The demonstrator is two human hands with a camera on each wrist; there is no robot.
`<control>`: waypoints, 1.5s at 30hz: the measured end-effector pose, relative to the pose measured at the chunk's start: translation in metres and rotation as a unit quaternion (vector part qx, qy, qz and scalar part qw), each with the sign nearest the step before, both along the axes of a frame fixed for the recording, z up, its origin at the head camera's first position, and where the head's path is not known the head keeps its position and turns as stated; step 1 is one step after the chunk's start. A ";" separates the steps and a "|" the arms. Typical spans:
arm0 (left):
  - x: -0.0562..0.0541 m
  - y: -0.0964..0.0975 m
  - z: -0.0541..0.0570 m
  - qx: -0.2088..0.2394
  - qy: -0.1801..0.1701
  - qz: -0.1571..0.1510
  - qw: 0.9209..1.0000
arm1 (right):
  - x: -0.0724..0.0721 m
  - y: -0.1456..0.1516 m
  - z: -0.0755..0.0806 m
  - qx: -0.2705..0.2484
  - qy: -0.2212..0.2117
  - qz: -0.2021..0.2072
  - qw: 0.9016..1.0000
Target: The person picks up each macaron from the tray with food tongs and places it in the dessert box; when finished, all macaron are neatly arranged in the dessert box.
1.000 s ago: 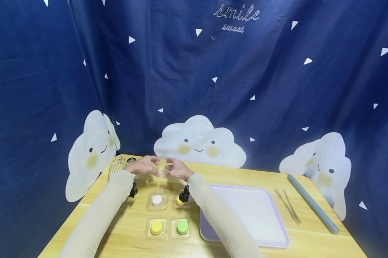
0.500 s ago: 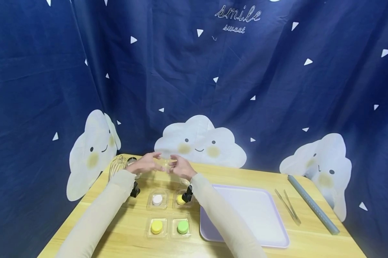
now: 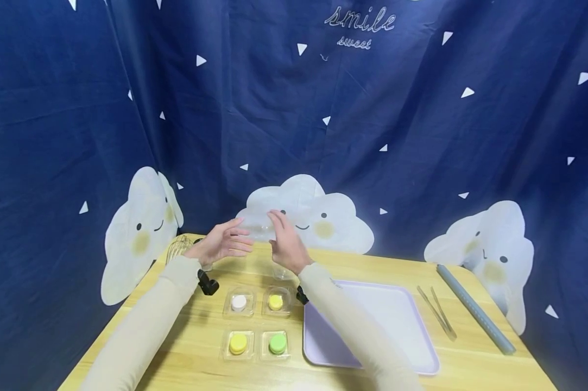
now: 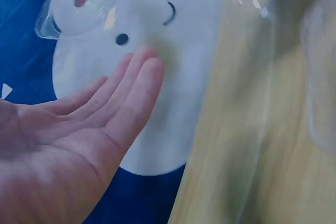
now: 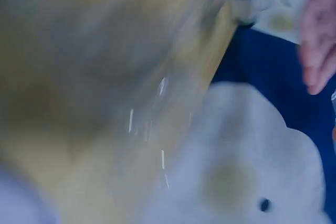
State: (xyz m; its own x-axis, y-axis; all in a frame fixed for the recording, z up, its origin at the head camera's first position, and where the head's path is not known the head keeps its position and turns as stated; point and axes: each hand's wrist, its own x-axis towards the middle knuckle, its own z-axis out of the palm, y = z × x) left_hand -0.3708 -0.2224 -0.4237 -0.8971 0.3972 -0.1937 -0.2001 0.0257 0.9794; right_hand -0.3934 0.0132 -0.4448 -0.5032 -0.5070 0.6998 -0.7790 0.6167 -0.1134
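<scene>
Beyond the tray's left side, my right hand (image 3: 290,244) is raised and grips a clear plastic lid or box half (image 4: 79,19), whose round recess and rim show in the left wrist view. My left hand (image 3: 222,241) is to its left, fingers straight and apart from the plastic, palm facing the right hand. Below them, a clear plastic container (image 3: 281,271) stands on the table. Nearer are clear boxes with a white macaron (image 3: 239,303), a small yellow macaron (image 3: 276,302), a larger yellow macaron (image 3: 238,343) and a green macaron (image 3: 277,343).
A lilac tray (image 3: 323,347) lies right of the boxes, partly under my right forearm. Farther right are metal tongs (image 3: 437,312) and a grey rod (image 3: 474,309). A whisk (image 3: 178,247) stands at the back left, near the blue curtain (image 3: 196,136).
The hands have come apart. My right hand has risen and moved right with the clear plastic, while my left hand has let go and straightened its fingers.
</scene>
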 end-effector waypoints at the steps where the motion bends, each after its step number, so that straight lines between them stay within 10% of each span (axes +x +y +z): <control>1: 0.000 -0.001 0.002 0.022 -0.007 -0.008 1.000 | 0.001 0.001 0.001 0.033 0.056 0.009 0.998; 5: 0.002 -0.003 0.006 0.070 -0.018 -0.048 0.996 | 0.007 0.003 0.004 0.121 0.209 0.064 0.968; 10: 0.006 -0.006 0.004 0.095 -0.031 -0.094 0.990 | 0.015 0.005 0.002 0.150 0.287 0.108 0.940; 26: 0.019 -0.007 0.000 0.155 0.031 -0.167 0.973 | 0.016 0.010 0.001 0.132 0.326 0.142 0.925; 36: 0.029 -0.013 0.004 0.032 0.129 -0.047 0.990 | 0.029 0.003 0.007 0.129 0.196 0.140 0.962; 41: 0.041 -0.015 0.008 -0.103 0.226 -0.005 0.969 | 0.042 0.002 0.017 0.083 0.050 0.140 0.985; 45: 0.056 -0.010 0.008 -0.163 0.293 0.024 0.942 | 0.055 0.005 0.021 0.005 -0.090 0.143 0.986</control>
